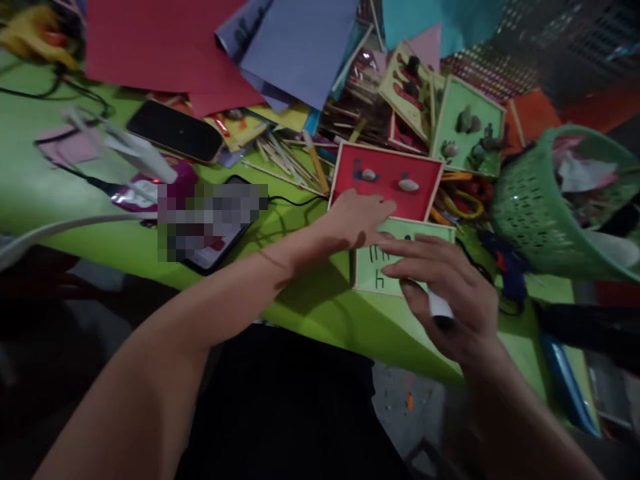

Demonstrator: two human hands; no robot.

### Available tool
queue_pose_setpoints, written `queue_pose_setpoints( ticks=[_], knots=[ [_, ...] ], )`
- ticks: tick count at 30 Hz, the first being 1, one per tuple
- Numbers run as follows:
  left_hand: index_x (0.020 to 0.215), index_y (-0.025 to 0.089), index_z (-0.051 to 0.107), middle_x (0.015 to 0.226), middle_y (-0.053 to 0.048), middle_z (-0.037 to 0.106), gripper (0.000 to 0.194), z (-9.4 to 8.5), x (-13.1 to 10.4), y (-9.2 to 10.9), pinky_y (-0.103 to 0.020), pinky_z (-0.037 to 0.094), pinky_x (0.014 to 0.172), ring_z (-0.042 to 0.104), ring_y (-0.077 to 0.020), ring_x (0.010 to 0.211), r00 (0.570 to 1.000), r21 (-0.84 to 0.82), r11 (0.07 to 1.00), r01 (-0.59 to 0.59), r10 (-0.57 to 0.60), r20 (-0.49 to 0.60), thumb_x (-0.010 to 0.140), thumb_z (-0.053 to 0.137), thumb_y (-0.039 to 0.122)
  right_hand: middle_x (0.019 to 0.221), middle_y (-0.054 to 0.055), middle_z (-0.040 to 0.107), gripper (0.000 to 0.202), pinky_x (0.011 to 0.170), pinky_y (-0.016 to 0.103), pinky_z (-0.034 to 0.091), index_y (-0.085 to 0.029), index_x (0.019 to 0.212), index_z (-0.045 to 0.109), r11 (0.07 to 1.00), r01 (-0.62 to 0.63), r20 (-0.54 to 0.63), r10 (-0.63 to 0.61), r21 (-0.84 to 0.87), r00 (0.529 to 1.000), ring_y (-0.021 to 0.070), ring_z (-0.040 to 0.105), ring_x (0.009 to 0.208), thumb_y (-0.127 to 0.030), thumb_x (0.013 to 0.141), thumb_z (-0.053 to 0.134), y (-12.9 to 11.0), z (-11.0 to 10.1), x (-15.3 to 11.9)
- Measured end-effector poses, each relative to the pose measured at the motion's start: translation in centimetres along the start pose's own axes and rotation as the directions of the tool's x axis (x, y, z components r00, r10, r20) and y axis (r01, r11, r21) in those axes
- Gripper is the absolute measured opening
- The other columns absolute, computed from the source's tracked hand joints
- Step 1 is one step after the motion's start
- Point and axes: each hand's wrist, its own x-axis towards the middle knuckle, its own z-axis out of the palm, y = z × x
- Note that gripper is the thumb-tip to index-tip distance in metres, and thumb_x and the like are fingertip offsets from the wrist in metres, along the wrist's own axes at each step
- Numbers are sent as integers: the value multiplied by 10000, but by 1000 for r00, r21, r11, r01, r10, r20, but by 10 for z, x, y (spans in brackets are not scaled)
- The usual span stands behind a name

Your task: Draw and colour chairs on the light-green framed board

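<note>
Because it looks like paper edged with thin wooden sticks, the pale green rectangular card [373, 265], left of the green plastic basket [525, 200], should be light and easy to bend, so best held by its edges. The right hand [453, 283] has its fingers loosely curled around a white pen with a black end [440, 308]. The left hand [357, 217] has its fingers over the red stick-edged card [387, 180], but I can't tell if they grip.

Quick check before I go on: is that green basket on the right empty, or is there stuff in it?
Not empty: through the open top of the green basket, crumpled white scrap shows. How full, I cannot tell.
</note>
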Motion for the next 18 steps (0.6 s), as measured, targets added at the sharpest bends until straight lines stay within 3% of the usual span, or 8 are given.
queue_pose_setpoints(
  ticks=[2,4,7,9,12,14,18],
  knots=[
    [1369,205,690,1320,-136,770,370,3,1,4,-493,486,1033,740,-314,1170,999,13,1000,24,-23,-24,1123,518,421,1260,76,846,311,1061,460,560,-264,1108,714,988,151,181,-154,34,971,263,797,1106,-41,930,589,-17,10,34],
    [1376,283,705,1333,-99,774,363,6,2,8,-506,498,1044,742,-305,1174,998,16,999,30,-30,-47,1131,493,447,1103,72,865,300,965,426,562,-238,1036,708,979,197,313,-203,52,928,259,799,1025,-15,921,543,-34,27,66],
    [1372,355,725,1335,-58,783,357,6,0,12,-516,510,1071,745,-304,1179,995,-2,998,61,-61,-74,1104,555,518,1132,91,852,276,896,410,517,-201,1072,719,982,183,512,-184,52,839,259,771,972,-52,937,529,-53,59,106],
    [1375,358,733,1359,-51,780,355,4,-5,15,-497,514,1089,745,-293,1192,993,-10,998,63,-64,-99,1103,561,508,1162,97,842,259,878,392,481,-181,1123,718,985,170,638,-149,29,755,242,744,939,-84,961,540,-63,76,125],
    [1373,367,739,1394,-37,775,335,1,-13,18,-457,504,1122,740,-270,1223,989,-27,998,52,-55,-140,1106,556,452,1146,96,830,229,817,367,439,-170,1168,713,983,181,734,-119,-6,669,223,697,887,-155,993,565,-71,95,141],
    [1369,377,742,1390,-29,782,331,2,-16,20,-436,508,1123,744,-261,1222,986,-44,998,52,-58,-153,1097,564,439,1106,91,820,261,782,364,427,-175,1202,712,979,201,761,-109,-29,639,225,674,859,-168,985,566,-74,102,147],
    [1377,402,735,1388,-8,790,339,6,-17,20,-433,511,1152,742,-259,1225,985,-73,995,61,-72,-157,1074,593,454,981,82,797,335,749,370,429,-195,1211,737,972,223,749,-96,-71,656,250,668,839,-146,929,563,-74,113,151]
  ],
)
